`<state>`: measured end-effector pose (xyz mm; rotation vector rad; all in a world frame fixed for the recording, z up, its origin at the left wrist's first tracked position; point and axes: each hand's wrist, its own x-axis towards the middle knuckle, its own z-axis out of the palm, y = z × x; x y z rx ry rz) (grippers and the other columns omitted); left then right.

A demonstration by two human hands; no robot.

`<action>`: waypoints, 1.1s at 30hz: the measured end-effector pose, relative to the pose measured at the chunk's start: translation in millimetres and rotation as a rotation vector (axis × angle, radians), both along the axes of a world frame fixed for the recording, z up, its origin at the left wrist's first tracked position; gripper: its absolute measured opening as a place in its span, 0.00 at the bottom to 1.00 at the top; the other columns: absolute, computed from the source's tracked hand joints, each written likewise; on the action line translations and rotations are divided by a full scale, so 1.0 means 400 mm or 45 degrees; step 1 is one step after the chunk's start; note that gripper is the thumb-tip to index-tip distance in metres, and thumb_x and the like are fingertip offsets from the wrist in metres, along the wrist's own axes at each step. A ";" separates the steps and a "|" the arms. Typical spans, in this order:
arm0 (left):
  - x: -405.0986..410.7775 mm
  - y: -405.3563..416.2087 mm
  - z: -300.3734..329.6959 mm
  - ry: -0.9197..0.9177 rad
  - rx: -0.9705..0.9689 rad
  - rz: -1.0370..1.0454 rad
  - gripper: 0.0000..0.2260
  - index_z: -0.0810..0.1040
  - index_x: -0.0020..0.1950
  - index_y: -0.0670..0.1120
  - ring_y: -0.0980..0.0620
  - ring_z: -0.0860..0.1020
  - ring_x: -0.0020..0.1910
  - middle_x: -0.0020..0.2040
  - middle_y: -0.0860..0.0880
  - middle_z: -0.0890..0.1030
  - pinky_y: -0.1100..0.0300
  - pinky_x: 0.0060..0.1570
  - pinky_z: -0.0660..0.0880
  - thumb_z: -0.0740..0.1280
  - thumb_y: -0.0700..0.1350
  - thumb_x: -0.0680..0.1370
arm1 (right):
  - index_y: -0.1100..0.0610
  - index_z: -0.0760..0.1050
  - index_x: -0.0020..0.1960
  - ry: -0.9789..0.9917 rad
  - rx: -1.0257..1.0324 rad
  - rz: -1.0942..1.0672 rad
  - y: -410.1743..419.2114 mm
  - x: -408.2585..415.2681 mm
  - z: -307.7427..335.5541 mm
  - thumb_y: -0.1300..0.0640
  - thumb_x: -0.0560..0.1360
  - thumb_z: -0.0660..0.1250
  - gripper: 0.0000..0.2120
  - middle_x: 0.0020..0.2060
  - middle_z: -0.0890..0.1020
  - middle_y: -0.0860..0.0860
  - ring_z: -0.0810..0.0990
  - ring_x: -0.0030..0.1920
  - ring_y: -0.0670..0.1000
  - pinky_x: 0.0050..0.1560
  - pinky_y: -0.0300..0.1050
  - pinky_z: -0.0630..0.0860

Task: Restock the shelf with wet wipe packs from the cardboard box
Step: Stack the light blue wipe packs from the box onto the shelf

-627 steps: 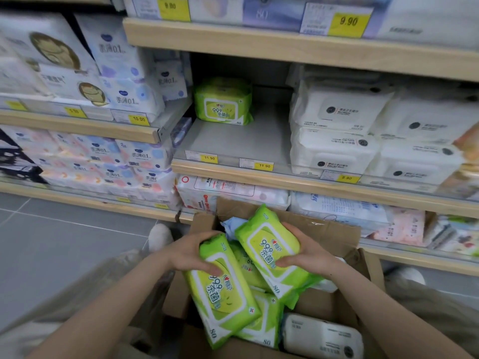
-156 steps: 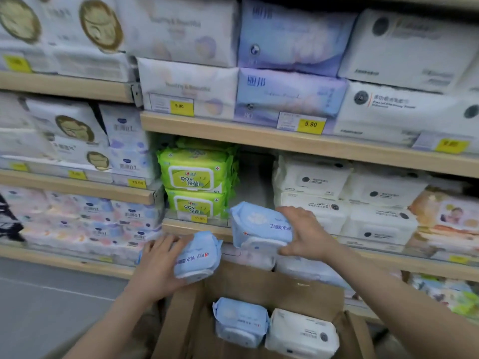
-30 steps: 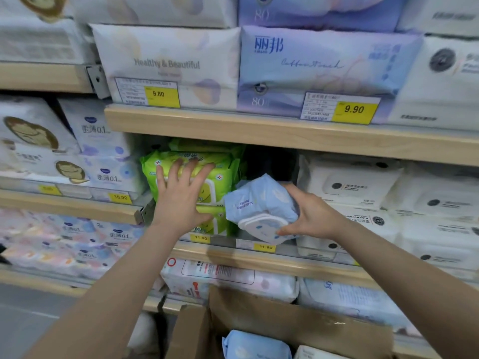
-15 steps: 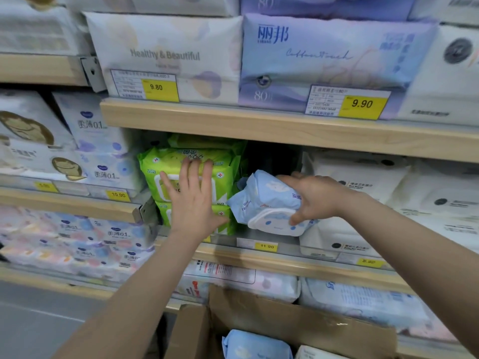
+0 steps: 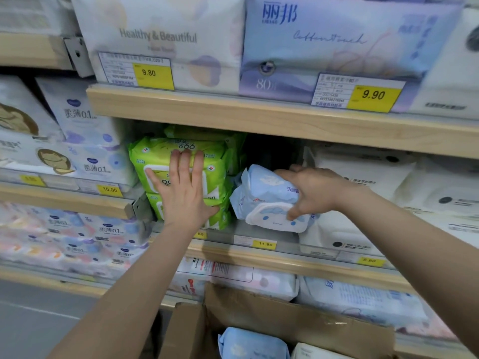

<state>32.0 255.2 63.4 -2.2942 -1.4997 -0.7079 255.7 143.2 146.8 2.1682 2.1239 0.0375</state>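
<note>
light: soft, even | shelf recess shadowed | edges blurred, wide-angle bowed

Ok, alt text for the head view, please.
The right hand holds a light blue wet wipe pack in the gap on the wooden middle shelf, while the flat left hand presses against stacked green wipe packs. An open brown cardboard box sits below.

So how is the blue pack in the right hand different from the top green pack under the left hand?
The blue pack is tilted and gripped by the right hand; the green pack lies flat on another green one, the left hand pressed open against it. The blue pack shows a cartoon face; the green shows numbers. Both are soft packs on the same shelf.
</note>
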 end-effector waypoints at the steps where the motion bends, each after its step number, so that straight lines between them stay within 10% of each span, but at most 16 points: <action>1: 0.002 0.000 0.000 0.001 0.005 0.002 0.58 0.55 0.73 0.45 0.43 0.54 0.73 0.71 0.43 0.59 0.25 0.61 0.49 0.78 0.61 0.51 | 0.45 0.59 0.71 -0.025 -0.021 0.018 0.010 -0.008 -0.007 0.42 0.61 0.75 0.43 0.52 0.71 0.50 0.75 0.51 0.54 0.44 0.45 0.72; 10: -0.015 -0.002 0.004 0.053 0.058 -0.046 0.57 0.55 0.73 0.44 0.43 0.56 0.72 0.69 0.42 0.60 0.27 0.62 0.49 0.78 0.61 0.51 | 0.45 0.41 0.76 -0.062 -0.157 -0.012 0.070 -0.030 -0.120 0.43 0.68 0.72 0.49 0.72 0.60 0.56 0.68 0.67 0.58 0.61 0.50 0.67; 19: -0.013 -0.004 0.018 0.027 0.024 -0.084 0.58 0.55 0.73 0.45 0.42 0.58 0.71 0.69 0.42 0.62 0.27 0.62 0.50 0.78 0.62 0.51 | 0.47 0.38 0.75 -0.231 -0.249 -0.110 0.070 -0.049 -0.152 0.38 0.67 0.69 0.51 0.72 0.60 0.58 0.66 0.66 0.60 0.64 0.55 0.67; 25: -0.110 -0.045 -0.024 -0.620 -0.025 -0.208 0.43 0.59 0.71 0.40 0.41 0.60 0.69 0.69 0.39 0.64 0.46 0.67 0.56 0.68 0.63 0.66 | 0.54 0.48 0.76 0.064 0.132 -0.147 0.038 -0.108 -0.195 0.32 0.69 0.62 0.46 0.72 0.58 0.57 0.57 0.71 0.59 0.72 0.55 0.53; 28: -0.161 -0.054 -0.088 -0.868 -0.310 -0.139 0.33 0.68 0.60 0.35 0.41 0.66 0.59 0.56 0.38 0.71 0.50 0.58 0.62 0.64 0.59 0.67 | 0.61 0.66 0.70 0.247 0.508 -0.018 0.046 -0.194 -0.223 0.37 0.68 0.63 0.38 0.65 0.70 0.59 0.67 0.66 0.60 0.69 0.57 0.57; 33: -0.168 0.004 -0.130 -1.046 -0.771 -0.072 0.24 0.68 0.56 0.42 0.44 0.75 0.47 0.47 0.43 0.75 0.54 0.41 0.69 0.69 0.50 0.65 | 0.59 0.61 0.72 0.349 0.440 -0.190 0.110 -0.263 -0.229 0.37 0.73 0.62 0.36 0.70 0.62 0.55 0.57 0.71 0.55 0.73 0.55 0.48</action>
